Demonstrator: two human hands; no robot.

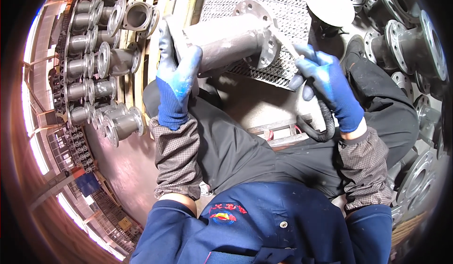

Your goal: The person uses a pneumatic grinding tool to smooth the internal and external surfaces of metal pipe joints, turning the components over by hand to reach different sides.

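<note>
A grey flanged pipe lies on a metal grate table in front of me, brightly lit along its top. Its near-left flange is between the fingers and thumb of my left hand, in a blue glove. My right hand, gloved alike, is closed around a slim pale rod-shaped tool with a black corrugated hose. The tool's tip points at the pipe's right flange; whether it touches, I cannot tell. A further flange rises at the pipe's far side.
Several grey flanged fittings stand on a wooden pallet at the left. More flanged fittings crowd the right side. A pale round disc sits beyond the grate. Below it, between my legs, is a low metal frame.
</note>
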